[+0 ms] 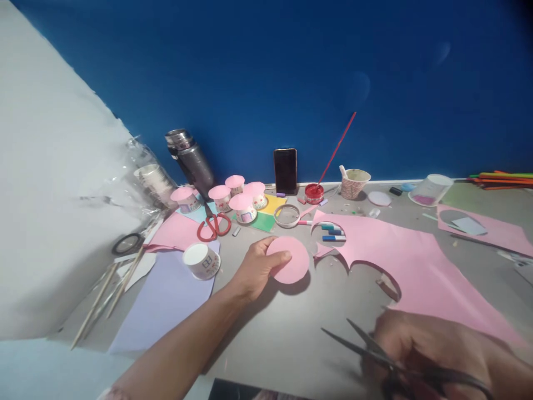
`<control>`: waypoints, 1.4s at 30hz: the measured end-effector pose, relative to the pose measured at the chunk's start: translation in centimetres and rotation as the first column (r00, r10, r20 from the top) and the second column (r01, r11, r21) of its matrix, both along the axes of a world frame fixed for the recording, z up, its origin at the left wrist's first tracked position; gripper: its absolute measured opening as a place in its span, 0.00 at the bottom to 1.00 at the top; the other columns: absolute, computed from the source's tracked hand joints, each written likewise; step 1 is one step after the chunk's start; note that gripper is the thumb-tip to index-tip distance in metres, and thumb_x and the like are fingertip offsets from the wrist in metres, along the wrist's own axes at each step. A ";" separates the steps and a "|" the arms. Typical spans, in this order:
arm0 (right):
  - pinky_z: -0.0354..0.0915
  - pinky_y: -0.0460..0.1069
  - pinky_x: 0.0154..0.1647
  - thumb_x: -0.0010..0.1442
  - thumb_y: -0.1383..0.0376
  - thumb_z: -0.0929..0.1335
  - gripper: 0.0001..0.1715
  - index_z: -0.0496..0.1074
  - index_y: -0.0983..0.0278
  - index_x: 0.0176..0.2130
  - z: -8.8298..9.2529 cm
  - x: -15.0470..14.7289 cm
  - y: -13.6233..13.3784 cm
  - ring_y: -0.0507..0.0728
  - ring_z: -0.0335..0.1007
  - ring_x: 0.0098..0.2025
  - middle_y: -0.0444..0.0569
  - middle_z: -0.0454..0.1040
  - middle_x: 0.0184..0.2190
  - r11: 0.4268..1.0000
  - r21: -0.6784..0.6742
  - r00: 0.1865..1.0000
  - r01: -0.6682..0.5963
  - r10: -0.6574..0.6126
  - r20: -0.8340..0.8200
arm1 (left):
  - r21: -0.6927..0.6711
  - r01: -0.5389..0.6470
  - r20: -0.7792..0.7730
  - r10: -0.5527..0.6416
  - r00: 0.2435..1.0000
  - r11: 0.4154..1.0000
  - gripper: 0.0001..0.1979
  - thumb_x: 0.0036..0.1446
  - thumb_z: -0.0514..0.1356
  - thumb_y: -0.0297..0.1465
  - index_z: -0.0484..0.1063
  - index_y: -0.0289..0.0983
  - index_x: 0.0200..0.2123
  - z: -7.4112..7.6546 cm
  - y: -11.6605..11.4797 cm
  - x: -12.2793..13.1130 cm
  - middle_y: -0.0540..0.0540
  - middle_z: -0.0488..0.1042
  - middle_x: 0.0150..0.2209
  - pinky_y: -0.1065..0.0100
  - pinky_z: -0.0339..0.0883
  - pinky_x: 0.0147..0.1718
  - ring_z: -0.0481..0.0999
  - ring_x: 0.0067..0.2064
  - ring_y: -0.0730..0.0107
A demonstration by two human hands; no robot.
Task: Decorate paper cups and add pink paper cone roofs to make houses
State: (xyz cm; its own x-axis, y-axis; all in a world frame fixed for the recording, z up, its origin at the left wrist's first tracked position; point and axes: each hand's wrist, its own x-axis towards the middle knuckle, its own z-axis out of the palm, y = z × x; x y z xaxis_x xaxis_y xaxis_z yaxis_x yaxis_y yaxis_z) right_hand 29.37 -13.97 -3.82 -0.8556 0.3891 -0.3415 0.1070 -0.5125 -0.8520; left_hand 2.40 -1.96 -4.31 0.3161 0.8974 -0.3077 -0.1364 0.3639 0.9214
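My left hand [255, 269] pinches a pink paper circle [291, 261] just above the grey table [291, 328], thumb on top. Low at the right, my right hand [441, 350] is blurred and grips dark scissors [375, 350], whose open blades point left over the table. A large pink paper sheet [416, 261] with round cut-outs along its edge lies to the right of the circle. A white paper cup [202, 260] lies on its side on a lilac sheet [166, 294] left of my left hand.
Several pink-topped cups [233, 200], red scissors [213, 225], a steel flask [192, 161], a phone [285, 170], a red paint pot [313, 193] with brush, a tape ring [287, 215] and markers [333, 232] stand near the blue wall. Wooden sticks [104, 294] lie at left.
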 end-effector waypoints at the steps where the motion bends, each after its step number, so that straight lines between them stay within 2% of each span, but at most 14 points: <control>1: 0.56 0.44 0.19 0.31 0.25 0.76 0.49 0.73 0.64 0.28 0.9 -0.1 -0.5 0.48 0.59 0.19 0.40 0.64 0.17 0.998 0.039 0.998 0.057 -0.058 0.034 | -0.011 -0.008 0.032 0.008 0.999 1.000 0.22 0.38 0.79 0.34 0.80 0.32 0.36 -0.1 0.2 0.0 0.45 0.81 0.32 0.68 0.72 0.34 0.77 0.32 0.68; 3: 0.59 0.46 0.21 0.41 0.25 0.74 0.46 0.75 0.64 0.29 2.7 -0.4 -1.0 0.50 0.61 0.20 0.43 0.66 0.19 0.976 0.121 0.981 0.182 -0.189 0.053 | -0.032 -0.035 0.098 0.038 0.994 0.999 0.22 0.38 0.79 0.33 0.80 0.31 0.37 -0.4 0.6 0.1 0.44 0.82 0.33 0.68 0.73 0.35 0.79 0.34 0.67; 5: 0.59 0.47 0.22 0.46 0.22 0.69 0.47 0.75 0.63 0.31 3.8 -0.9 -0.4 0.51 0.61 0.20 0.46 0.70 0.19 0.893 0.219 0.911 0.394 -0.411 0.039 | -0.069 -0.069 0.160 0.080 0.984 0.995 0.22 0.39 0.79 0.31 0.81 0.32 0.39 -0.6 0.9 0.1 0.43 0.83 0.35 0.69 0.74 0.36 0.80 0.35 0.67; 8: 0.57 0.48 0.23 0.55 0.30 0.71 0.38 0.75 0.62 0.31 2.9 -2.6 2.2 0.51 0.60 0.23 0.49 0.75 0.25 0.587 0.441 0.642 0.679 -0.766 0.031 | -0.144 -0.108 0.231 0.140 0.963 0.984 0.20 0.42 0.77 0.27 0.81 0.33 0.40 -0.6 1.1 0.2 0.44 0.83 0.38 0.68 0.76 0.37 0.80 0.37 0.67; 9: 0.55 0.48 0.23 0.60 0.33 0.70 0.36 0.76 0.63 0.32 2.0 -3.3 3.2 0.51 0.58 0.23 0.49 0.75 0.27 0.509 0.438 0.553 0.741 -0.833 0.032 | -0.163 -0.113 0.244 0.151 0.958 0.980 0.19 0.43 0.76 0.27 0.80 0.33 0.40 -0.6 1.0 0.2 0.44 0.83 0.39 0.68 0.76 0.37 0.81 0.37 0.67; 13: 0.46 0.45 0.20 0.53 0.39 0.76 0.32 0.74 0.65 0.30 -2.0 -5.9 6.1 0.48 0.53 0.22 0.46 0.70 0.25 0.451 0.225 0.453 0.864 -0.890 0.048 | -0.157 -0.098 0.277 0.139 0.951 0.983 0.18 0.48 0.75 0.27 0.80 0.33 0.44 -1.0 0.3 0.6 0.43 0.83 0.38 0.68 0.75 0.33 0.80 0.36 0.66; 17: 0.53 0.44 0.21 0.44 0.52 0.82 0.27 0.76 0.63 0.38 -3.1 -6.8 6.2 0.48 0.60 0.24 0.42 0.73 0.29 0.369 0.178 0.374 0.912 -0.927 0.004 | -0.138 -0.042 0.299 0.082 0.951 0.990 0.22 0.49 0.77 0.32 0.79 0.33 0.47 -1.8 -0.8 1.5 0.41 0.83 0.39 0.70 0.70 0.28 0.78 0.34 0.66; 21: 0.67 0.48 0.29 0.44 0.58 0.82 0.27 0.75 0.62 0.41 -3.1 -6.7 6.1 0.53 0.70 0.28 0.43 0.76 0.29 0.408 0.117 0.418 0.905 -0.906 -0.073 | -0.171 0.068 0.309 -0.012 0.951 0.983 0.24 0.47 0.78 0.36 0.79 0.33 0.46 -2.6 -1.9 2.6 0.40 0.82 0.39 0.69 0.69 0.28 0.77 0.34 0.66; 26: 0.65 0.49 0.30 0.42 0.58 0.82 0.23 0.75 0.63 0.35 -2.6 -6.5 6.1 0.55 0.70 0.28 0.44 0.77 0.27 0.441 0.208 0.454 0.873 -0.891 -0.018 | -0.085 0.121 0.271 -0.093 0.958 0.989 0.26 0.43 0.80 0.36 0.79 0.32 0.44 -2.5 -2.3 3.1 0.40 0.81 0.40 0.65 0.73 0.40 0.79 0.39 0.63; 30: 0.59 0.47 0.28 0.40 0.60 0.81 0.22 0.74 0.64 0.32 -2.0 -6.0 5.9 0.52 0.65 0.27 0.42 0.73 0.25 0.448 0.219 0.457 0.867 -0.889 0.013 | 0.173 -0.063 0.135 0.039 0.990 0.983 0.19 0.52 0.74 0.40 0.78 0.38 0.44 -0.5 -0.3 1.7 0.45 0.78 0.41 0.69 0.71 0.38 0.77 0.41 0.67; 33: 0.54 0.47 0.27 0.42 0.59 0.80 0.20 0.73 0.64 0.31 -1.8 -5.5 6.5 0.51 0.60 0.26 0.41 0.70 0.24 0.475 0.211 0.479 0.854 -0.877 0.034 | 0.442 -0.203 0.024 0.215 0.976 0.873 0.27 0.48 0.76 0.34 0.76 0.43 0.52 1.8 2.0 0.2 0.43 0.75 0.58 0.68 0.72 0.47 0.74 0.58 0.59; 35: 0.51 0.47 0.25 0.44 0.59 0.78 0.18 0.70 0.63 0.28 -1.5 -5.2 7.4 0.50 0.57 0.25 0.41 0.68 0.23 0.484 0.247 0.484 0.840 -0.873 0.063 | 0.467 -0.172 -0.044 0.217 0.975 0.867 0.34 0.46 0.76 0.33 0.74 0.43 0.57 3.2 3.4 -0.1 0.40 0.76 0.58 0.64 0.73 0.47 0.74 0.60 0.54; 38: 0.48 0.46 0.22 0.44 0.59 0.76 0.17 0.65 0.62 0.25 -0.5 -5.3 9.2 0.48 0.54 0.22 0.39 0.64 0.20 0.480 0.311 0.481 0.820 -0.873 0.080 | 0.417 -0.075 -0.146 0.148 0.978 0.906 0.27 0.46 0.73 0.32 0.76 0.35 0.52 4.5 5.1 0.5 0.38 0.82 0.41 0.58 0.74 0.44 0.81 0.48 0.51; 42: 0.51 0.46 0.21 0.45 0.57 0.73 0.15 0.64 0.61 0.27 1.3 -6.5 10.6 0.49 0.56 0.22 0.39 0.65 0.21 0.510 0.372 0.531 0.775 -0.846 0.054 | 0.542 -0.117 -0.174 0.247 0.953 0.832 0.33 0.40 0.74 0.24 0.76 0.39 0.53 5.1 6.2 2.1 0.36 0.79 0.56 0.56 0.69 0.56 0.73 0.62 0.47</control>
